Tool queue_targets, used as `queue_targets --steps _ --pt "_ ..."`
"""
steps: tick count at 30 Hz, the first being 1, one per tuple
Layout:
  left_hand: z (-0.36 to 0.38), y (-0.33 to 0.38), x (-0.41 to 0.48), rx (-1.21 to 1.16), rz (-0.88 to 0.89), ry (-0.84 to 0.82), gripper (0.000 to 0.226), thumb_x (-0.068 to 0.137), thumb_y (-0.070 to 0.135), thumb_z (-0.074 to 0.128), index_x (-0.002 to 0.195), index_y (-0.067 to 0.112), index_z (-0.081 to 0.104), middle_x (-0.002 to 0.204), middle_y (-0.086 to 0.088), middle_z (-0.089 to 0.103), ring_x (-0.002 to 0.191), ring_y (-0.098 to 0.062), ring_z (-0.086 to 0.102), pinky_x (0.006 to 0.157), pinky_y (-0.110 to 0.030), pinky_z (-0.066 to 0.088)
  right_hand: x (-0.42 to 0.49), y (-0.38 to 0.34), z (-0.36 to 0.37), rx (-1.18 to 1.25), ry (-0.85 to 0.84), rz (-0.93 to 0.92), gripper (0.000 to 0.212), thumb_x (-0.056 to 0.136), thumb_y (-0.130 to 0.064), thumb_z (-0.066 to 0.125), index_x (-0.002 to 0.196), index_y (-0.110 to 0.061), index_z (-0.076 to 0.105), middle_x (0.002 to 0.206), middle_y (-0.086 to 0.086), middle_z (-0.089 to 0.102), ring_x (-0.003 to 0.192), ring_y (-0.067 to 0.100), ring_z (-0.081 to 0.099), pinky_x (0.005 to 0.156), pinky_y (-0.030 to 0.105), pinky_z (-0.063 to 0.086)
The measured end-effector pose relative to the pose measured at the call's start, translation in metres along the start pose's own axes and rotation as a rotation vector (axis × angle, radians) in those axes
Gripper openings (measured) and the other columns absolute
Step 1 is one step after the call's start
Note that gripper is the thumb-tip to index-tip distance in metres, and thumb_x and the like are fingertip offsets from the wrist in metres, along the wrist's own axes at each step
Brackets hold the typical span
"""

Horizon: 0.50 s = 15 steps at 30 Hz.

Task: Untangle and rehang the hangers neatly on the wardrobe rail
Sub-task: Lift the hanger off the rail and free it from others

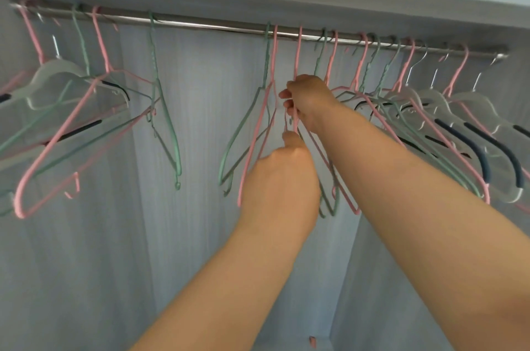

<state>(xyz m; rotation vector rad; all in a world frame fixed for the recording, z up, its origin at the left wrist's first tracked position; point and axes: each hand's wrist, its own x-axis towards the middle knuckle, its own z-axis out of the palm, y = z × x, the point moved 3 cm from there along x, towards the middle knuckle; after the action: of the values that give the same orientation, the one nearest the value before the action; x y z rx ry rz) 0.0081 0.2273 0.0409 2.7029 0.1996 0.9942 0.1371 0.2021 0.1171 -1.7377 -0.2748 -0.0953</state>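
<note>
- The rail (200, 24) ran across the top of the wardrobe, with thin pink and green hangers hooked all along it.
- In the middle, a pink hanger (297, 55) hung by its hook, and the right hand (308, 101) had its fingers curled round it just below the neck.
- Lower down, the left hand (282, 175) pinched that same hanger's wire.
- Just to the left, a green hanger (252, 109) and a second pink hanger (274, 49) hung close together.
- The left bunch (71, 121) sat crossed and tilted.
- The right bunch (430, 109) was packed tight, with clear, dark-padded ones among them.
</note>
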Motion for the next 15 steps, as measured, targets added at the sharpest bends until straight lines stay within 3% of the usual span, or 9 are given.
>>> queue_targets --steps 4,7,9,12,14,15 --pt "0.017 0.003 -0.007 -0.045 0.031 0.015 0.048 0.087 -0.002 0.036 0.134 0.002 0.028 0.098 -0.014 0.063 0.087 -0.032 0.062 0.047 -0.029 0.025 0.006 0.006 -0.001 -0.101 -0.011 -0.012 0.035 0.095 0.0 0.04 0.129 0.009 0.045 0.066 0.002 0.044 0.054 0.01 0.042 0.05 0.02 0.036" --pt "0.024 0.002 -0.009 -0.118 0.043 0.022 0.047 0.093 0.008 0.038 0.138 0.006 0.023 0.097 -0.011 0.064 0.087 -0.028 0.061 0.059 -0.029 0.031 0.007 0.011 -0.001 -0.167 -0.002 -0.051 0.037 0.092 0.001 0.041 0.128 0.009 0.046 0.069 0.004 0.047 0.055 0.011 0.044 0.05 0.021 0.039" --pt "0.027 0.003 -0.013 -0.167 0.07 0.002 0.05 0.093 0.014 0.039 0.14 0.007 0.02 0.095 -0.011 0.064 0.086 -0.028 0.061 0.062 -0.03 0.033 0.005 0.013 -0.003 -0.18 -0.005 -0.065 0.037 0.093 0.0 0.04 0.129 0.009 0.044 0.086 0.013 0.055 0.064 0.017 0.051 0.055 0.023 0.042" --pt "0.021 0.006 -0.024 -0.251 0.106 0.015 0.054 0.093 0.029 0.04 0.139 0.006 0.024 0.091 -0.011 0.064 0.083 -0.027 0.062 0.06 -0.028 0.035 0.002 0.011 -0.006 -0.219 -0.007 -0.06 0.037 0.095 -0.005 0.041 0.131 0.006 0.042 0.126 0.023 0.055 0.096 0.028 0.059 0.074 0.033 0.053" --pt "0.012 0.005 -0.033 -0.248 0.145 0.053 0.052 0.087 0.035 0.045 0.129 0.004 0.043 0.079 -0.008 0.067 0.069 -0.023 0.066 0.051 -0.024 0.042 -0.007 0.006 -0.007 -0.425 -0.021 -0.062 0.043 0.098 -0.013 0.041 0.137 0.003 0.033 0.137 0.019 0.047 0.116 0.031 0.055 0.09 0.035 0.051" --pt "0.005 0.003 -0.037 -0.276 0.156 0.085 0.049 0.083 0.037 0.045 0.121 0.006 0.05 0.076 -0.006 0.069 0.065 -0.021 0.066 0.049 -0.024 0.047 -0.012 0.004 -0.009 -0.55 -0.02 -0.086 0.047 0.098 -0.017 0.04 0.141 0.0 0.028 0.141 0.016 0.042 0.12 0.031 0.052 0.091 0.033 0.048"
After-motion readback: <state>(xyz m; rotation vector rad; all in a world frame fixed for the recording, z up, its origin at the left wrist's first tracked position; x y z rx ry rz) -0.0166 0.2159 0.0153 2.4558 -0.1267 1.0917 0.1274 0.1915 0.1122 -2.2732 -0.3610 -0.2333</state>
